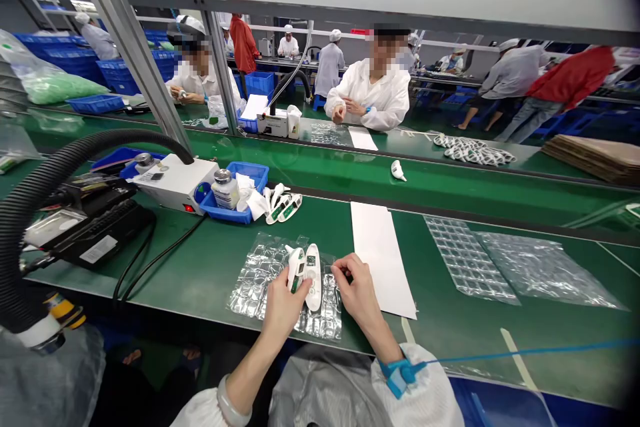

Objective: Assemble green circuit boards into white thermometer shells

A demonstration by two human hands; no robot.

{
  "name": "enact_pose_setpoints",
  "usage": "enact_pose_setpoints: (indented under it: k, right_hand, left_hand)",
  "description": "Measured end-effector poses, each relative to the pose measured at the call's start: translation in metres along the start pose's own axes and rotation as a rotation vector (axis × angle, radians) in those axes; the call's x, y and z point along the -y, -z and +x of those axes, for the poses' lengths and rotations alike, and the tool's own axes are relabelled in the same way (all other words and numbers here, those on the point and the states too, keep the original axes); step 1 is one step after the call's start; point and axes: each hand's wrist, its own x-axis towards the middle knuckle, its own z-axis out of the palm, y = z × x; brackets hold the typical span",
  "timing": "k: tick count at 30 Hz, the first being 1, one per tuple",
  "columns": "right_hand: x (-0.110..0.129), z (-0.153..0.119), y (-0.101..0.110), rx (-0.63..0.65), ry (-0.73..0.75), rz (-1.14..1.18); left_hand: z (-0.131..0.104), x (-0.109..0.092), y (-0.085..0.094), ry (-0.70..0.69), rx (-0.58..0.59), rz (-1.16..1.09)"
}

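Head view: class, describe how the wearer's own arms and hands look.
The left hand and right hand are ungloved. The left sleeve is white with a pale cuff; the right sleeve, also white, meets a blue strap with a thin blue cord.

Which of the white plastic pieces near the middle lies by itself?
The piece on the green strip beyond the white paper: nothing like it lies alongside, whereas other pieces cluster beside the blue tray or sit together at the left hand.

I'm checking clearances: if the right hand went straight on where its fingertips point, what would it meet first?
Going leftward, the right hand would probably meet the long white shell first; depth is unclear, so it might brush the clear plastic sheet sooner.
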Motion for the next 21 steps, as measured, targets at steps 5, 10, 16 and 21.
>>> enact_pose_setpoints:
  k: [5,10,16,21]
  right_hand:
    - [-0.001,-0.001,0.003,0.037,0.021,-0.007]
    - [-0.007,0.004,0.008,0.117,0.042,-0.067]
    - [-0.01,0.015,0.012,0.191,0.103,-0.127]
    - [-0.009,0.011,0.013,0.192,0.135,-0.14]
  left_hand:
    - [0.0,0.002,0.0,0.011,-0.002,0.01]
    - [0.001,0.003,0.001,0.011,-0.011,0.035]
    - [0.0,0.003,0.001,0.007,-0.015,0.055]
    - [0.0,0.003,0.0,0.004,-0.02,0.049]
